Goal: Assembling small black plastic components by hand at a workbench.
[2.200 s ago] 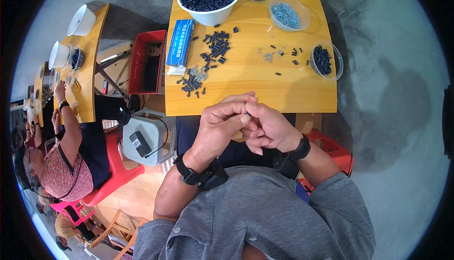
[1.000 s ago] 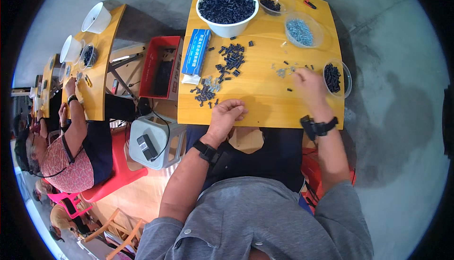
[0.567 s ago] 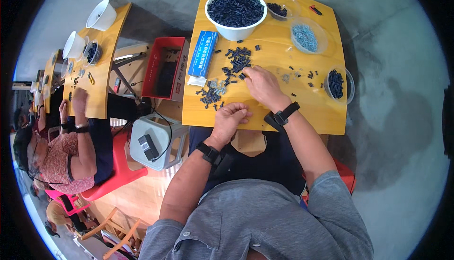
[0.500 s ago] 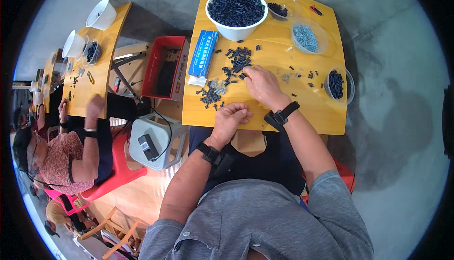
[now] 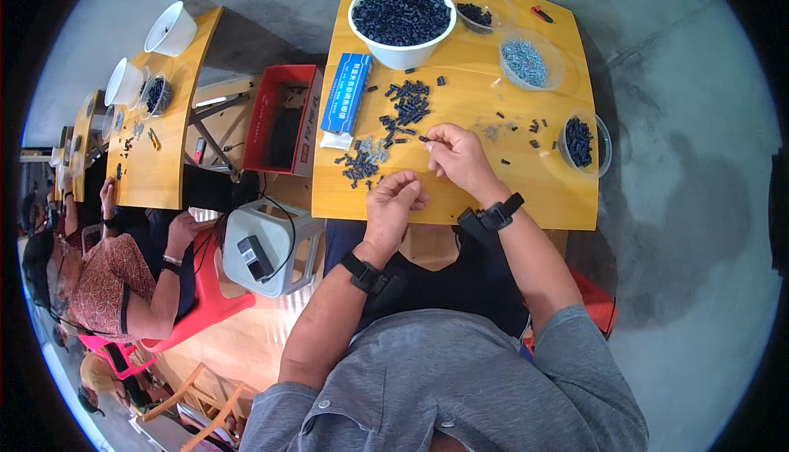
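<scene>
- Sm. blk piece [image 5: 424, 139]: at the tips of our R hand [image 5: 462, 163], just beside the near end of the main blk pile [image 5: 411, 107]; we can't tell if it touches the wood.
- R grip: thumb + forefinger together, clamped on that piece.
- L hand [image 5: 392, 205]: near the table's front edge, fingers curled in, thumb by forefinger; we can't tell if it pinches anything.
- Both wrists: we wear blk straps, R strap [image 5: 497, 216] & L strap [image 5: 364, 273].
- Just beyond L hand: slim blk pcs [image 5: 359, 168], touching some clear/silvery bits [image 5: 376, 150].
- L of main pile: blue box [image 5: 348, 94], white end toward us.
- Behind: big white bowl [image 5: 403, 57], heaped w/ blk pcs.
- R of our R hand: pale bits [image 5: 493, 131] + a few loose blk pcs.
- R edge: clear tub [image 5: 606, 153] w/ blk pcs; farther back, screw tub [image 5: 560, 72] w/ silvery metal pcs, then far tub [image 5: 509, 13] w/ sm. blk bits.
- Far R corner: red-&-blk tool [image 5: 542, 15].
- All on our yellow wood table [image 5: 526, 201].
- Off to L: red crate [image 5: 308, 119] on floor, grey stool [image 5: 278, 228] w/ blk device [image 5: 256, 257] on it, co-worker [image 5: 103, 283] seated at another table [image 5: 168, 172].
</scene>
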A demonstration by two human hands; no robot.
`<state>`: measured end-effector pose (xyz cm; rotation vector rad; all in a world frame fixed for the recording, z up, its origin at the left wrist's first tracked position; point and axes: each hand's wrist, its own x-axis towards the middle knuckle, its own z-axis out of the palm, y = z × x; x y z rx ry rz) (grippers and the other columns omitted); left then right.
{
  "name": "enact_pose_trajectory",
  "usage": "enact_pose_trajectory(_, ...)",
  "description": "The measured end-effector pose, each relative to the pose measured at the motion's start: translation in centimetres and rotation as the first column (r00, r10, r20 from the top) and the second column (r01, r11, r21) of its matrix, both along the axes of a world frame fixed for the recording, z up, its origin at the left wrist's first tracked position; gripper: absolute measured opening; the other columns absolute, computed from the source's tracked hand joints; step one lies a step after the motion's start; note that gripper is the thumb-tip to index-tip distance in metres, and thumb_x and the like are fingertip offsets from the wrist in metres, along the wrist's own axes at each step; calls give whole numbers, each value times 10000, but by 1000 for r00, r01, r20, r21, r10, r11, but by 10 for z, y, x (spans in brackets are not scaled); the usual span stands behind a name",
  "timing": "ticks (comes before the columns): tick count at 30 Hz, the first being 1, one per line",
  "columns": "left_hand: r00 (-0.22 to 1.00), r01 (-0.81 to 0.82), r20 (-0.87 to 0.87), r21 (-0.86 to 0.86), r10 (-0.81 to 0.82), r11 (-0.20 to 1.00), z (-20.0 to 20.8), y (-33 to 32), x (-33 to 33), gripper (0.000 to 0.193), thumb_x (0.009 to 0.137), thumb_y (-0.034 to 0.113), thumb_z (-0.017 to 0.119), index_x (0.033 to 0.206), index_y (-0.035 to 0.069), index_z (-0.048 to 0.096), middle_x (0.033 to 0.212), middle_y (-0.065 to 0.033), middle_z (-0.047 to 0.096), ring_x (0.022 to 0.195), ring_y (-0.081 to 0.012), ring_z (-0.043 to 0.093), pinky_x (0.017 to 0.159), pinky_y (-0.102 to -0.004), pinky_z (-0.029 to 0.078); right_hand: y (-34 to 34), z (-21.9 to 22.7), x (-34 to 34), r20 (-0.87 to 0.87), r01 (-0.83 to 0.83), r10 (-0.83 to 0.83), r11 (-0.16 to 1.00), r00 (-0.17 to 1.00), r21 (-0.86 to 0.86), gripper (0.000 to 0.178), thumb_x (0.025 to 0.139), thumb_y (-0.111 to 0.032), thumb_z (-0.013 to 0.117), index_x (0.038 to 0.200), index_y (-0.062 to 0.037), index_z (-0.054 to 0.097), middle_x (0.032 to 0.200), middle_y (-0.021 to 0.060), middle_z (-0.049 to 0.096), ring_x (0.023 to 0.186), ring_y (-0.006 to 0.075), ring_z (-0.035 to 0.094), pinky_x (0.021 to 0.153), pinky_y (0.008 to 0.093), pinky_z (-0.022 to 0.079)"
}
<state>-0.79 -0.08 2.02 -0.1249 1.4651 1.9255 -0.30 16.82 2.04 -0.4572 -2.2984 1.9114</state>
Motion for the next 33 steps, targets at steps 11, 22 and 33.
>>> enact_pose_trajectory(11, 986, -74, -144, 41, 79, 996, 31, 16, -3, 238, 846, 2, 629, 1081, -32, 620, 845, -42, 624, 669, -79, 561, 574, -214, 442, -12, 20, 35, -39, -29, 7, 804, 999, -594, 111, 905, -50, 557, 979, 32, 559, 760, 59, 613, 614, 111, 611, 562, 245, 532)
enact_pose_trajectory(22, 981, 135, -125, -94, -146, 986, 40, 9, -13, 133, 850, 49, 631, 948, -37, 660, 737, -19, 617, 590, -70, 536, 544, -211, 435, -10, 35, 52, 82, -89, 121, 943, 989, -322, 116, 844, -4, 549, 899, 49, 636, 705, 55, 638, 566, 105, 607, 522, 242, 499)
enact_pose_trajectory(33, 887, 459, 49, -187, -458, 869, 29, -4, -11, 126, 868, 98, 604, 866, -21, 647, 679, -46, 623, 552, -86, 581, 494, -201, 456, 15, 35, 67, 201, -73, 113, 978, 973, -198, 146, 854, -26, 562, 968, 39, 626, 760, 46, 638, 589, 90, 606, 528, 228, 491)
